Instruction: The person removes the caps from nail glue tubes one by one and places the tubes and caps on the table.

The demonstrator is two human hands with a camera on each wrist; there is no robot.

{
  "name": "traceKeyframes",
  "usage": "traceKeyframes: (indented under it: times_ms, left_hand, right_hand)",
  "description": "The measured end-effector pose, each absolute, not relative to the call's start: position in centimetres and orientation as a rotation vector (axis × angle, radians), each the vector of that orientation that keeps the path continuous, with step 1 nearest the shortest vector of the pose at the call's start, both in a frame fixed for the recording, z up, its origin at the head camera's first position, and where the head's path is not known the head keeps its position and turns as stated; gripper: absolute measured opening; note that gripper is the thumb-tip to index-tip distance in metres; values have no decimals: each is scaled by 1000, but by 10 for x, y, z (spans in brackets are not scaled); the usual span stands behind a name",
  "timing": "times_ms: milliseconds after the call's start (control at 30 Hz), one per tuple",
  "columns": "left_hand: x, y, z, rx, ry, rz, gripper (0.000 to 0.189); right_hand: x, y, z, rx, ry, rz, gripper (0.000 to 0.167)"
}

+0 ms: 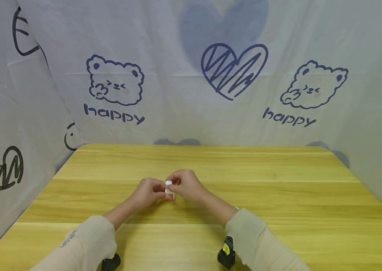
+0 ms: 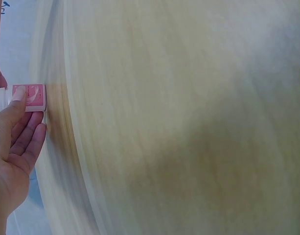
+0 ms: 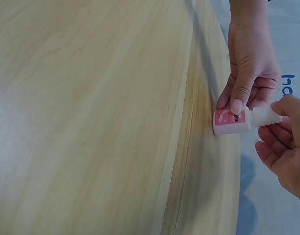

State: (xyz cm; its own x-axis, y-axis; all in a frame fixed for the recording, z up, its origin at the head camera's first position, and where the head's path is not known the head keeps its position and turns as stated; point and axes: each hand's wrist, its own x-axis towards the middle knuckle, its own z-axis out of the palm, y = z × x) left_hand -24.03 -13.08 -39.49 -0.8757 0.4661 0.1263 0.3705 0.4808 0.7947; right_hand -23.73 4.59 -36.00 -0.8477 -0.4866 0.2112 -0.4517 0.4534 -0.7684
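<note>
A small white bottle with a pink label (image 3: 230,121) stands upright at the middle of the table. My left hand (image 1: 146,194) grips its body, with the thumb across the label. Above it, my right hand (image 1: 188,185) pinches the white cap (image 3: 266,116) between thumb and fingertips. The cap sits in line with the bottle's neck; whether it is still joined there I cannot tell. In the left wrist view the bottle's pink label (image 2: 36,98) shows past the left thumb, and the cap is partly cut off by the frame's edge.
The wood-grain table (image 1: 279,195) spreads out around both hands. A pale cloth (image 1: 177,109) printed with bears and hearts hangs behind the table's far edge and along its sides. Dark wrist devices (image 1: 226,254) sit under the sleeves.
</note>
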Motion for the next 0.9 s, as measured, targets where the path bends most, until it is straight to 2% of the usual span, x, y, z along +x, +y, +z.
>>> traceKeyframes:
  times_ms: [267,467,900]
  left_hand:
    - [-237,-132,-393,869,2591,1429,13]
    - [-240,-132,-394,808,2650,1348,12]
    - [-238,-131,-394,730,2658,1314,15]
  right_hand:
    - [-237,44,-365,-835,2687,-1431,14]
    - [-235,43,-368,-762,2730,-1475,9]
    - [-233,43,-366,-797,2692,-1484,7]
